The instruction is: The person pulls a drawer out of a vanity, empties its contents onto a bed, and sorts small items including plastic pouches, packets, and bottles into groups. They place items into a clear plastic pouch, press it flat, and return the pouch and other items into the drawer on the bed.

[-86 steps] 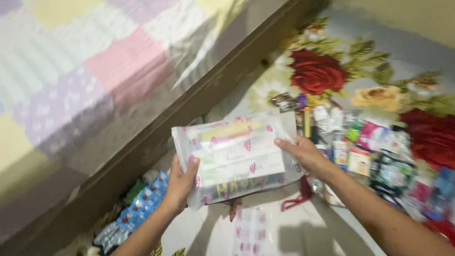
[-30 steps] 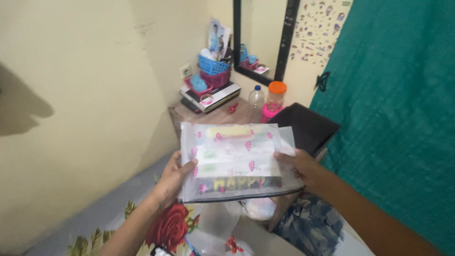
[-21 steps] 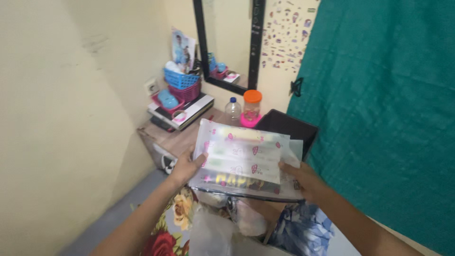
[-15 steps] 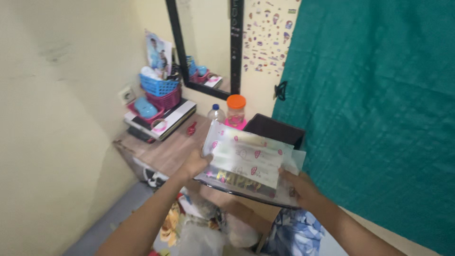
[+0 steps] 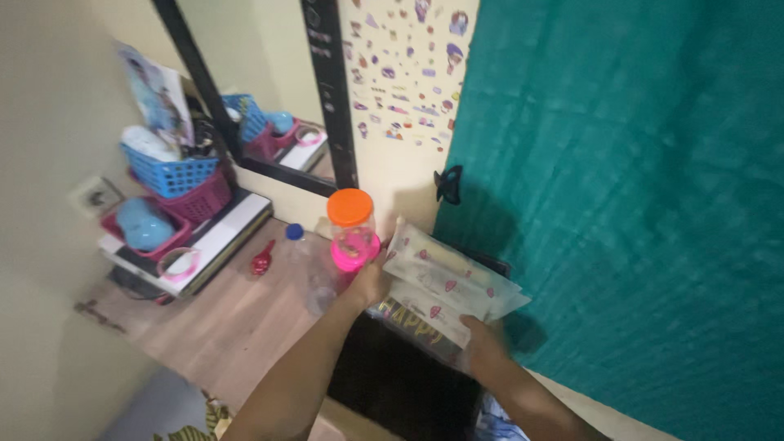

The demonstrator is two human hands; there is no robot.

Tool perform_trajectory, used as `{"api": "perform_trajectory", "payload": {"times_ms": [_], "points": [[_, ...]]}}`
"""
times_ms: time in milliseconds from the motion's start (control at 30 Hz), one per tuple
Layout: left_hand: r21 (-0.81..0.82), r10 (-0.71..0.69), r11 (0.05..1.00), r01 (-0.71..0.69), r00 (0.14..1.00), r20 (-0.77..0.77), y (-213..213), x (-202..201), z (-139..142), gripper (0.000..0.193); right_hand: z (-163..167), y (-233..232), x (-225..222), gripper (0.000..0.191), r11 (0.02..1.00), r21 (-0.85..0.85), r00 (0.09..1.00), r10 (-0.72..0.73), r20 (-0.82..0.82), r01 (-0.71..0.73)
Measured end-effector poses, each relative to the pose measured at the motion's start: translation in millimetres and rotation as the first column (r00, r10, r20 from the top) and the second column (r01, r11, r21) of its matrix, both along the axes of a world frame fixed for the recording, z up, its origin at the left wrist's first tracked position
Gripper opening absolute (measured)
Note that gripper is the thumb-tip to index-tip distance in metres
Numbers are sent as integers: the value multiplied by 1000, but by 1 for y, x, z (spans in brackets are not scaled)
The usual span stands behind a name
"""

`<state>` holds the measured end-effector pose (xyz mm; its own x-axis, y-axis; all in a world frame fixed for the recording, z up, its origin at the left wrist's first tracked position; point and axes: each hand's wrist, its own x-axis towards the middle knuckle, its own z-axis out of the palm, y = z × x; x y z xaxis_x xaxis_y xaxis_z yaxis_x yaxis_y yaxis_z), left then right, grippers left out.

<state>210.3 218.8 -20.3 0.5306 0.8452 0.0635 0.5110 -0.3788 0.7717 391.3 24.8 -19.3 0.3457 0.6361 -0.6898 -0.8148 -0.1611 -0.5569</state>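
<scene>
One flat stack of clear plastic packets (image 5: 445, 298), white with small red and pink prints, is held over a black surface (image 5: 400, 380) at the table's right end, its long axis slanting from upper left down to lower right. The left hand (image 5: 369, 283) is clamped on its left edge, the right hand (image 5: 482, 349) on its lower edge. Just beside it are seen one orange-lidded jar (image 5: 352, 231) and one blue-capped bottle (image 5: 299, 253); farther left, one blue basket (image 5: 171, 173) is set in a pink one (image 5: 204, 200).

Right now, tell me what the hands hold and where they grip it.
Both hands hold a stack of clear plastic packets: the left hand at its left edge, the right hand at the near lower edge.
</scene>
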Motion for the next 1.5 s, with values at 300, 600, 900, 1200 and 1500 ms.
{"api": "perform_trajectory", "payload": {"times_ms": [300, 600, 900, 1200, 1500], "points": [[0, -142, 989, 149, 942, -305, 31, 43, -117, 83, -47, 56, 31, 44, 954, -269, 991, 135, -4, -131], [-20, -155, 988, 155, 953, -261, 24, 64, -151, 72, -145, 116, 53, 48, 974, -174, 990, 143, -13, -143], [124, 58, 992, -20, 948, -312, 10, 65, -199, 83, -157, 124, 31, 64, 968, -247, 978, 84, 193, -35], [269, -89, 954, 130, 983, -161, -15, 49, -158, 95, -127, 85, 30, 93, 994, 37, -113, -26, 993, 101], [-73, -334, 929, 363, 738, -586, 4, 60, -165, 137, -119, 97, 41, 126, 49, -993, -769, 629, 115, -109]]}}
